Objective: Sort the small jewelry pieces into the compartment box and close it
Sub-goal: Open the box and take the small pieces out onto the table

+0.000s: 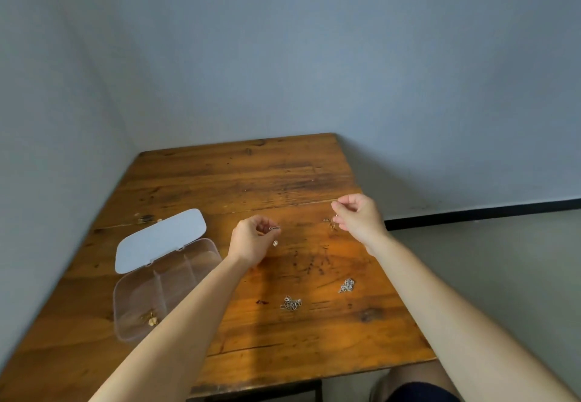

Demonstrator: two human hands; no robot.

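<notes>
A clear plastic compartment box (125, 307) lies open at the table's left, its white lid (160, 239) folded back. A gold piece (151, 319) rests in its near compartment. My left hand (251, 243) is raised right of the box, its fingers pinched on a small pendant piece (275, 235) that dangles below them. My right hand (358, 217) is raised further right, pinching a thin chain (331, 222) whose lower part hangs near the table. Two silver chain heaps (290, 303) (346, 285) lie on the wood nearer to me.
The wooden table (267, 181) stands in a corner of grey walls. Its right edge drops to a grey floor with a black baseboard (471, 213). My knee (418, 386) shows under the near edge.
</notes>
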